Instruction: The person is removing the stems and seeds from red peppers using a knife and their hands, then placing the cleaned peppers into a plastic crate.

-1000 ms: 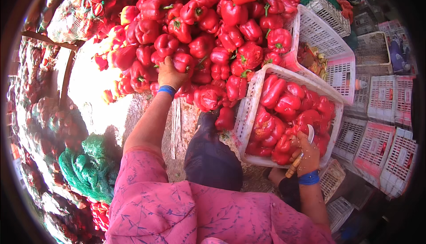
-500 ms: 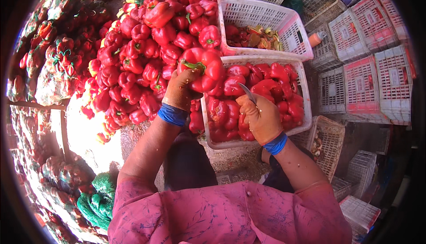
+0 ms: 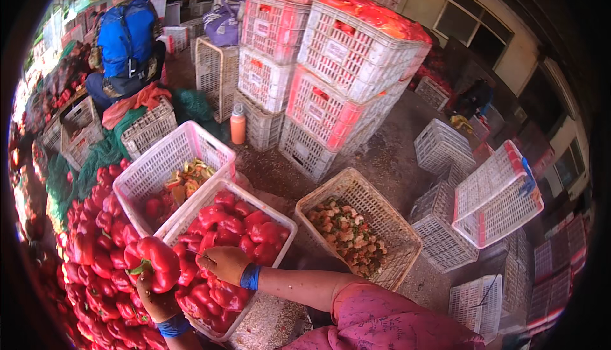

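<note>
Left hand (image 3: pixel 156 300): clamped on pepper (image 3: pixel 162 262). Right hand (image 3: pixel 227 265): grip could not be told. Step seemed readying; next needed steady hold.

The pink shirt (image 3: pixel 388 318) is dark-patterned, the two wristbands (image 3: pixel 250 277) blue.

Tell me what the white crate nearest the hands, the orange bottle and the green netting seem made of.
White crate: probably hard plastic, dull-surfaced; its thick rim looks moulded.
Orange bottle: coated metal or plastic, smooth; its even colour leaves that open.
Green netting: likely synthetic mesh, fairly matt; it lies in soft, loose folds.
</note>
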Available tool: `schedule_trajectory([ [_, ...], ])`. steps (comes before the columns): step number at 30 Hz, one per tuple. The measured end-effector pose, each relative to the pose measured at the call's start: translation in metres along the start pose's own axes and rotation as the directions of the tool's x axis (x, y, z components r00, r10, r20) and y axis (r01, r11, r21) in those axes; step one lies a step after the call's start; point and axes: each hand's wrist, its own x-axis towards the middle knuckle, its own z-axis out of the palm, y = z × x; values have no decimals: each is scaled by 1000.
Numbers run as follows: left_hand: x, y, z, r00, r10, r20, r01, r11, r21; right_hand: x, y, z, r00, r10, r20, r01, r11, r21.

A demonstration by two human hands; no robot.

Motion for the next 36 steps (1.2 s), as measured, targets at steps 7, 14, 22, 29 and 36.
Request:
schedule_trajectory([
  [7, 16, -66, -8, 998, 27, 50, -44, 919, 393, 2, -3, -25, 993, 34, 112, -105, 676, 729],
  [14, 15, -92, 1, 996, -52, -68, 77, 897, 434, 8, 2, -30, 748, 375, 548, -629, 135, 765],
  [22, 14, -118, -19, 999, -26, -40, 41, 898, 437, 9, 42, 11, 901, 261, 345, -417, 309, 855],
  [29, 21, -133, 1, 975, -37, -219, 116, 926, 358, 15, 37, 10, 896, 331, 296, -376, 211, 902],
  [36, 2, -116, -1, 996, -83, -16, 83, 910, 407, -2, 44, -38, 869, 11, 495, -492, 131, 861],
])
